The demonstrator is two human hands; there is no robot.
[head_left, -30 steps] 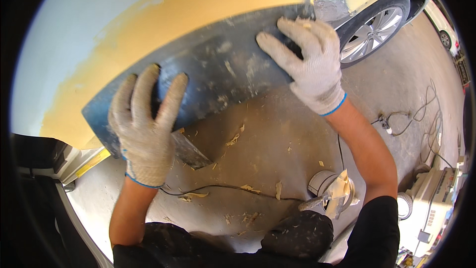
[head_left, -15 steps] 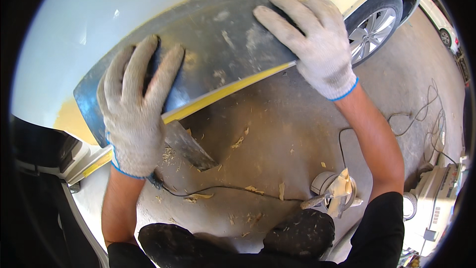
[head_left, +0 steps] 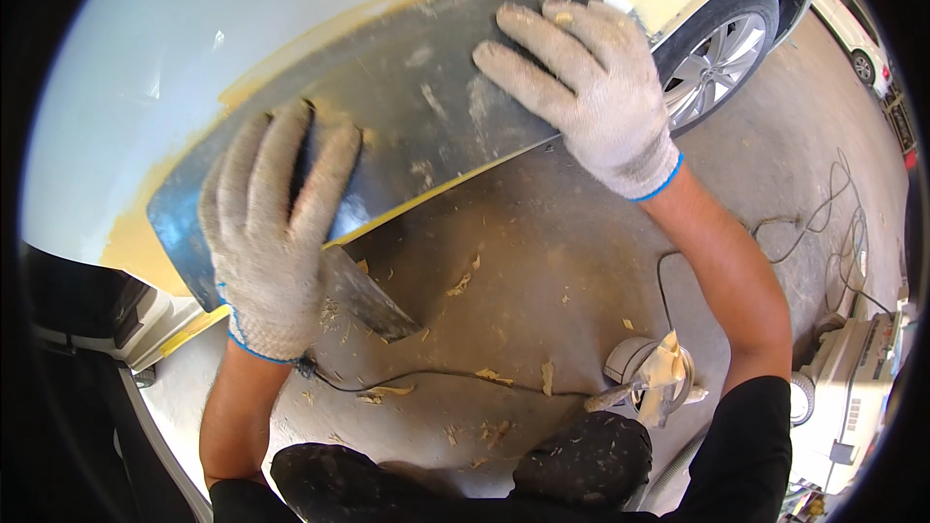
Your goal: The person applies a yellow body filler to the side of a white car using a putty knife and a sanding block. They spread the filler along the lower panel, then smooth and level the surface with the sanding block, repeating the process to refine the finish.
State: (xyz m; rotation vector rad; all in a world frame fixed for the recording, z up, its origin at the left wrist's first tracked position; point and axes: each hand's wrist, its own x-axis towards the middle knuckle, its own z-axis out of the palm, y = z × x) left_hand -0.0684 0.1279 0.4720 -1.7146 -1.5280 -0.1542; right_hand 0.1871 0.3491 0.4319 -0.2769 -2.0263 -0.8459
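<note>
Both my gloved hands hold a wide, dark, scuffed spreader sheet flat against a light-coloured car's side panel. My left hand grips its near left part, fingers spread over the face and thumb out of sight. On the right end lies my right hand in the same way, its thumb hidden too. Yellowish filler shows as a band along the sheet's upper edge and as a patch by its left end. A thin yellow strip runs below the lower edge.
A car wheel stands beyond my right hand. Below the panel are a flat grey board, filler scraps and a cable. An open tin with filler-coated tools sits near my right knee. A pale wheeled machine is at right.
Both hands have drawn the sheet down over the panel, the right one also a little leftward. More yellow filler shows above the upper edge, and the yellow strip below has narrowed.
</note>
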